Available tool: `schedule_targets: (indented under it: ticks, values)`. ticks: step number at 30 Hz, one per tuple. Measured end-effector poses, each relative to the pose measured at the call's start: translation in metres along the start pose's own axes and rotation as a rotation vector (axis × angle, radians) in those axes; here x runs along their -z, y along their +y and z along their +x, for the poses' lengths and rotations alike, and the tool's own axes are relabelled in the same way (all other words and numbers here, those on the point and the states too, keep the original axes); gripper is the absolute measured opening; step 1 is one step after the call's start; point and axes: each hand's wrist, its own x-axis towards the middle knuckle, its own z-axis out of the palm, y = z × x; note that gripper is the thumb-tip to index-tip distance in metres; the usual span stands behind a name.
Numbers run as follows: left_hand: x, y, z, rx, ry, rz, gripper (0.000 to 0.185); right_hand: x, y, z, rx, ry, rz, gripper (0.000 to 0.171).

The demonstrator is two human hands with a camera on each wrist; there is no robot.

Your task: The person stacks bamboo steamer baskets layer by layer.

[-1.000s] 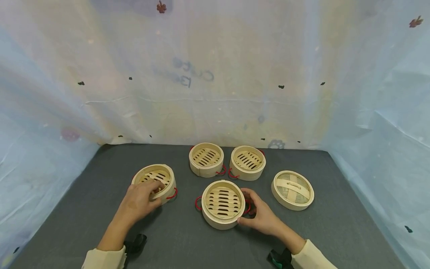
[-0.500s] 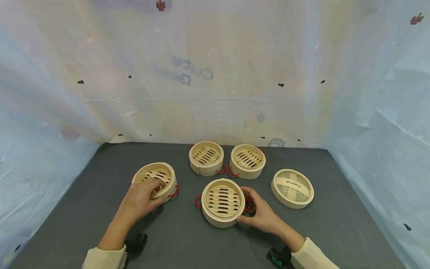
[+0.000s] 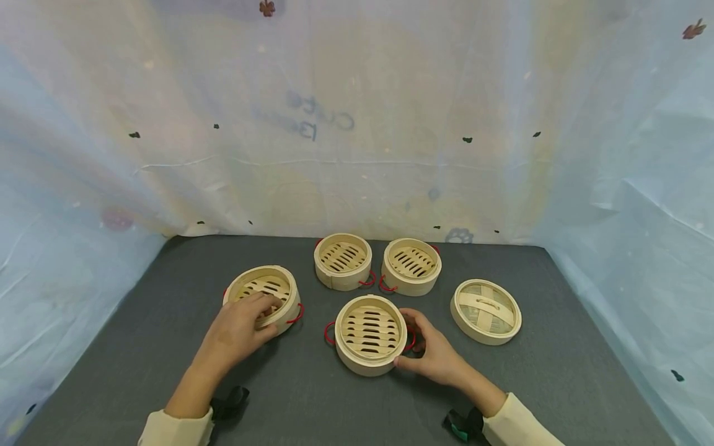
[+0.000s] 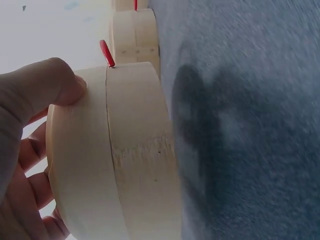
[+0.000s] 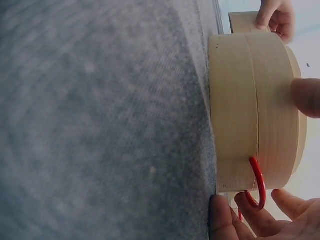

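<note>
My left hand grips the near rim of a round bamboo steamer basket on the left, fingers over the rim and thumb on the outer wall. In the left wrist view this steamer basket hangs close over the dark cloth, a shadow beside it. Before me, a second steamer basket rests on the cloth with its slotted floor showing. My right hand holds its right side, thumb near the front and fingers behind. The right wrist view shows a red loop handle between the fingers.
Two more slotted steamer baskets, one at the back centre and one to its right, stand on the dark cloth. A woven bamboo lid lies at the right. Pale plastic sheeting closes off the back and sides.
My left hand has shifted slightly right and away from me, taking the left steamer basket with it. The right hand and the front steamer basket have stayed in place.
</note>
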Motion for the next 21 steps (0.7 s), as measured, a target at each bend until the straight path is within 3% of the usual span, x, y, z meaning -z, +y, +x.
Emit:
schedule_targets:
  ticks: [21]
  values:
    - [0.006, 0.037, 0.005, -0.094, 0.010, -0.030, 0.035, 0.000, 0.000, -0.001, -0.016, 0.001, 0.003, 0.083]
